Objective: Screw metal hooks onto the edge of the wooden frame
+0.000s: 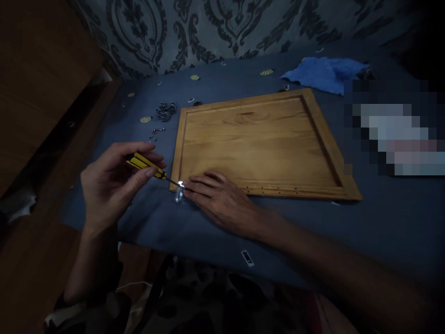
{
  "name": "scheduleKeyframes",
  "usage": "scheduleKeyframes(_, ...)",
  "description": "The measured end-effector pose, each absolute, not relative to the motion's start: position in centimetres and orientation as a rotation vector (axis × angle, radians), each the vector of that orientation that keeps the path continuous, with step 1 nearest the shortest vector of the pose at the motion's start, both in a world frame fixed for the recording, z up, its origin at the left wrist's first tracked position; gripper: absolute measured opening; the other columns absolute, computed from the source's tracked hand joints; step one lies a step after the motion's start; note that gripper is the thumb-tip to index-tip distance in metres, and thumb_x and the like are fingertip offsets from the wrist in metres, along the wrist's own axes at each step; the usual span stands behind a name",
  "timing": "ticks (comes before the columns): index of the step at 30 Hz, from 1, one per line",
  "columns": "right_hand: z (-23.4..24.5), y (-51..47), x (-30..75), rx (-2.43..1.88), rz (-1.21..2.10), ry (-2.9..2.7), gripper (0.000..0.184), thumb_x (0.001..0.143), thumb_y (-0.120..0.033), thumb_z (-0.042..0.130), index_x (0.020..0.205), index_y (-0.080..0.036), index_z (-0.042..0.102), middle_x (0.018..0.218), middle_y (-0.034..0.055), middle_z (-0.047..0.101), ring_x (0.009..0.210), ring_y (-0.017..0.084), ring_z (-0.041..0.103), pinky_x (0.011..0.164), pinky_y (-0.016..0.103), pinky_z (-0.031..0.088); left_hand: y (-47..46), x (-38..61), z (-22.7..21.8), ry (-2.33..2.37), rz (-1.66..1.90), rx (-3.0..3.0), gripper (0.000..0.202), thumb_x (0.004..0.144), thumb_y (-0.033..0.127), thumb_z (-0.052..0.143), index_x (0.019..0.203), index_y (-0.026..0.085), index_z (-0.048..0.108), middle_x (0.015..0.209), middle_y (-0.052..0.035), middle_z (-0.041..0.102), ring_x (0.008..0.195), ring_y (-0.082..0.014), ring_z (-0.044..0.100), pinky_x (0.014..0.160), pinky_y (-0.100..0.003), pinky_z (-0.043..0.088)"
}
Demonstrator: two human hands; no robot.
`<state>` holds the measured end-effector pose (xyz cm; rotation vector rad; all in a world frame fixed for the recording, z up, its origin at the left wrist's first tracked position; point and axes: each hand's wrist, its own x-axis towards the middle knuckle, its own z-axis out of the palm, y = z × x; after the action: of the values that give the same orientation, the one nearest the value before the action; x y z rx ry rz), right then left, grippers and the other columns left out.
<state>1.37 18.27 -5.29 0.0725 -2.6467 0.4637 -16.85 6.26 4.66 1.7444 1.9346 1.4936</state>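
Note:
My left hand [113, 181] is closed around the yellow and black handle of a screwdriver [144, 163]. The shaft slants down to the right, and its tip meets a small shiny metal hook [179, 194] at the near left corner of a framed wooden board [250, 144]. Palm down over the board's near edge, my right hand [222, 199] has its foremost fingertips pressed together at the hook, while its other fingers rest on the wood. The fingertips partly hide the hook's base and any screw there. A row of small dark holes runs along the near frame strip, right of my right hand.
Several dark metal hooks [166, 111] lie in a pile beyond the board's left side, with loose screws [157, 133] nearer. A blue cloth [323, 73] lies at the back right. Blue patterned fabric [222, 250] covers the surface. A blurred-out patch fills the right side.

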Motion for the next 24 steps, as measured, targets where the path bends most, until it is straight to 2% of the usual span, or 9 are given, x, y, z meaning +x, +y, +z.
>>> scheduleKeyframes(5,-5.14,18.28,1.41,0.073,0.471,-2.657,0.036,0.096,-0.013,0.052,0.131,-0.014,0.061,0.135,0.0119,0.065,0.13,0.026,0.053,0.108,0.048,0.04,6.69,-16.93,5.16,1.968,1.37,1.85,0.03,0.083,0.025,0.075,0.112,0.026,0.069,0.092,-0.0007,0.074,0.082,-0.0175,0.074,0.07,-0.03,0.063)
scheduleKeyframes(13,-5.32,18.25,1.34,0.072,0.429,-2.654,0.033,0.097,-0.015,0.052,0.129,-0.013,0.062,0.136,0.0117,0.065,0.129,0.026,0.054,0.109,0.048,0.04,6.72,-16.45,5.29,2.077,1.276,1.948,0.028,0.084,0.028,0.075,0.111,0.032,0.069,0.091,0.0035,0.072,0.079,-0.0159,0.073,0.07,-0.03,0.063)
scheduleKeyframes(24,-5.33,18.29,1.38,0.063,0.415,-2.668,0.032,0.098,-0.015,0.051,0.128,-0.016,0.062,0.137,0.0096,0.064,0.13,0.025,0.054,0.109,0.046,0.04,6.6,-16.22,5.25,2.126,1.27,1.928,0.025,0.083,0.028,0.075,0.107,0.03,0.068,0.094,0.0029,0.071,0.078,-0.0164,0.073,0.068,-0.032,0.062)
